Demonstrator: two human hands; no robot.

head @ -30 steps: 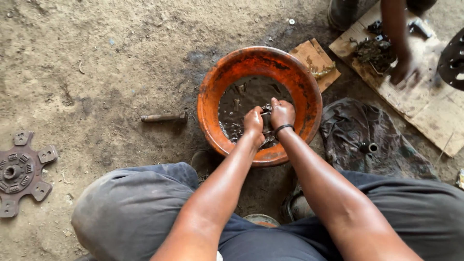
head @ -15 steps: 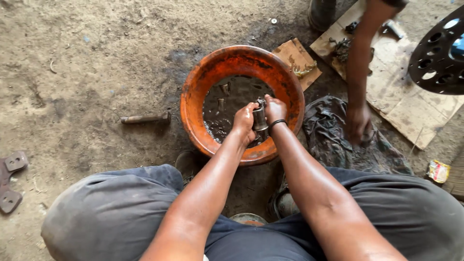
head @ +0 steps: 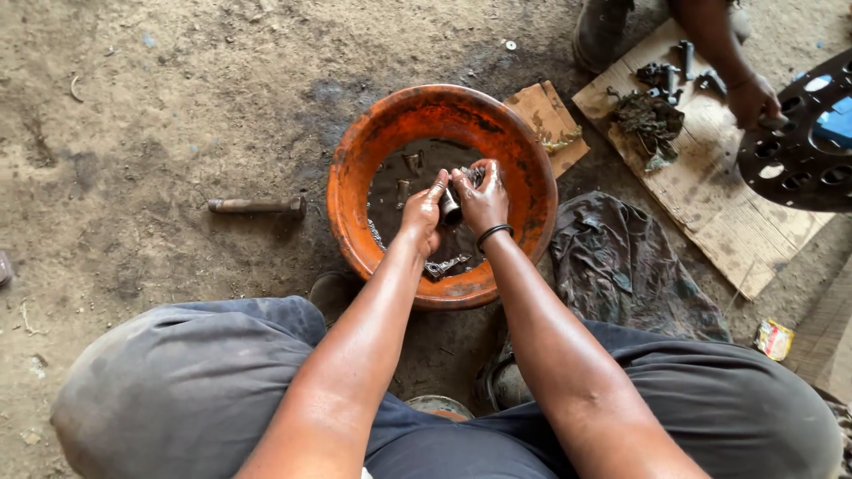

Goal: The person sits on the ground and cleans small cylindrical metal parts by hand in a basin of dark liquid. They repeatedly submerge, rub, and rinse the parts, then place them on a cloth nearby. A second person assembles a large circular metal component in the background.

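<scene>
Dirt floor surrounds an orange basin (head: pixel 355 213) of dark liquid. Left hand (head: pixel 422 213) and right hand (head: pixel 484 200) clamp a small metal cylinder (head: pixel 451 209) at centre; oily, it could slip. Bolt (head: pixel 256 206) at nine o'clock.

The person is wearing dusty grey trousers, going bare-armed with no sleeves showing, and sporting a thin black band (head: pixel 493 234) round the right wrist.

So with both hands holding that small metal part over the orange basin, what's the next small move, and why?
Probably keep rubbing the small cylindrical metal part between the left hand and right hand, dipping it into the dark liquid. It looks grimy, it sits right above the orange basin, and other loose parts lie in the liquid there.
</scene>
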